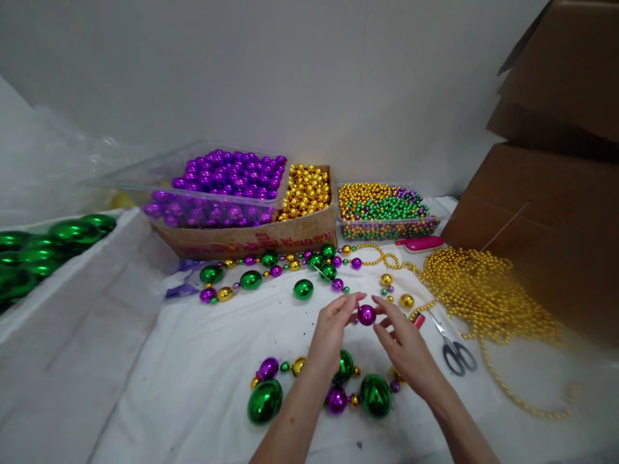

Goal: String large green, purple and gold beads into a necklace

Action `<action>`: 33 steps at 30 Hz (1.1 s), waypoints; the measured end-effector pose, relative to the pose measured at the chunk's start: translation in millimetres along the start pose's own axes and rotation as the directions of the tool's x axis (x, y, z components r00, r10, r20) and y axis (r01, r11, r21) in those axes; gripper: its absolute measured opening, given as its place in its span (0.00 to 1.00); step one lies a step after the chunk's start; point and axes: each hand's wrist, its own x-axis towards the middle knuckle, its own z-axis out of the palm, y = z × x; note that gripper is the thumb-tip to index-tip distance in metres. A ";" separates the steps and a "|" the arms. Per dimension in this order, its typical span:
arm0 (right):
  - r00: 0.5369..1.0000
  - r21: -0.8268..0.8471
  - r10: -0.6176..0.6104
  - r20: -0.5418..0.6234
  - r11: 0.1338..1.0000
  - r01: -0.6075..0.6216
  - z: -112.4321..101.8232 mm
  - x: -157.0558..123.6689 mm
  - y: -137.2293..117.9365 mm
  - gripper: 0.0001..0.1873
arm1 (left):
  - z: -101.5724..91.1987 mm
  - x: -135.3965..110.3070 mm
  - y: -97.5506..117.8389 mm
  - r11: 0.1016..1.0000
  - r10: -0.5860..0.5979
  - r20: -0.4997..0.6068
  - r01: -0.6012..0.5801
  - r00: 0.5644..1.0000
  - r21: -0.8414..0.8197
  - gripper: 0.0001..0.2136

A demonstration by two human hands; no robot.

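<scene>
A shiny purple bead is between my two hands, above the white cloth. The thumb and fingers of my right hand close around its right side. My left hand is pinched at its left; what those fingers hold is hidden, though a bit of small purple shows beside them. Under my forearms lies a strand of large beads, with a green bead and a purple bead, partly covered by my left arm. Just beyond my hands are a loose green bead and gold beads.
Behind stand a clear tray of purple beads, a carton of gold beads and a tub of small mixed beads. Scissors, a gold bead-chain pile and a cardboard box are at right. Green beads fill a left box.
</scene>
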 end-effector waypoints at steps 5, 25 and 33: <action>0.989 0.286 0.148 0.012 0.947 -0.145 -1.2 -0.6 11.6 0.17 | 10.3 3.1 -11.5 0.990 0.053 -0.011 -0.051 0.999 0.129 0.13; 0.908 0.856 0.361 0.211 0.380 -0.350 9.5 13.7 7.4 0.15 | 9.5 3.2 -1.9 0.954 -0.078 0.015 0.079 0.997 -0.290 0.12; 0.906 0.885 0.355 0.231 0.311 -0.347 -11.1 11.7 -9.7 0.15 | 9.5 -13.6 7.2 0.981 -0.026 0.091 0.043 0.996 -0.189 0.13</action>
